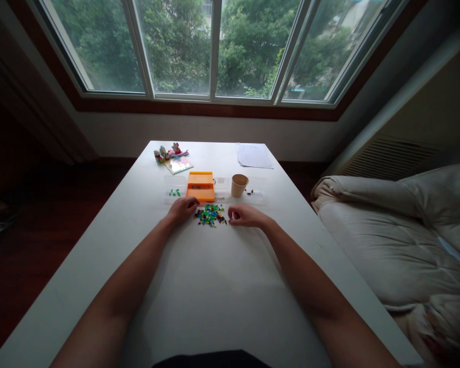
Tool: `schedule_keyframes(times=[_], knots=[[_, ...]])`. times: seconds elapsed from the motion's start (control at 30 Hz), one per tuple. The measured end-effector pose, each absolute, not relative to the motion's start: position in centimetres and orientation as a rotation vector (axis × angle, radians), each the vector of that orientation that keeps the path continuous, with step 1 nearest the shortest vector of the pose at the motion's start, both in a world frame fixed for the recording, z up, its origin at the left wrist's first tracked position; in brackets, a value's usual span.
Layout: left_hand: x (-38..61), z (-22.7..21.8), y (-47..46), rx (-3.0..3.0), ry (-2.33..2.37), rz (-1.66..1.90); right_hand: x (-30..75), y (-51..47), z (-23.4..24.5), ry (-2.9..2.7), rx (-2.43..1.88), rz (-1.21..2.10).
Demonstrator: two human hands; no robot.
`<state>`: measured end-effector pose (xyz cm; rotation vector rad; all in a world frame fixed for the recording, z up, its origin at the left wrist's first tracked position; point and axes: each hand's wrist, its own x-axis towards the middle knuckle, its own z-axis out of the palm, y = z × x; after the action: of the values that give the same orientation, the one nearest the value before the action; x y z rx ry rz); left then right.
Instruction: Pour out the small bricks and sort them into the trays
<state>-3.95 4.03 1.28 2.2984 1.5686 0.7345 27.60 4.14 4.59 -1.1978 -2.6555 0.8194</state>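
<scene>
A pile of small building bricks [210, 214] in green, blue, yellow and brown lies on the white table between my hands. My left hand [182, 209] rests at the pile's left edge, just in front of an orange box [200, 193]. Its fingers are curled together, and anything in them is too small to make out. At the pile's right edge, my right hand [245, 215] has thumb and fingers closed in a pinch beside a few brown bricks. What it pinches, if anything, cannot be made out. Green bricks [175, 192] lie in a clear tray [175, 181] behind my left hand.
A brown paper cup [239, 186] stands behind my right hand, beside a clear tray [259, 194] with a few dark bricks. Farther back are colourful brick figures [171, 152], a booklet [179, 164] and paper sheets [254, 155]. A pale sofa [387, 235] stands right of the table [222, 296].
</scene>
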Motion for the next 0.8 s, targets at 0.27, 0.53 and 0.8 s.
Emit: schedule_keyframes(times=[0.27,0.53,0.8], knots=[[-3.8,1.2,4.0,2.303,1.565,0.737,27.5,4.4,4.1,-2.654,-1.110,0.824],[-3.8,1.0,4.1,2.302,1.551,0.757,27.9,5.4,2.6,-2.507,-1.061,0.768],[-3.8,0.9,4.1,2.300,1.514,0.785,29.0,6.0,1.8,-2.081,-1.174,0.486]])
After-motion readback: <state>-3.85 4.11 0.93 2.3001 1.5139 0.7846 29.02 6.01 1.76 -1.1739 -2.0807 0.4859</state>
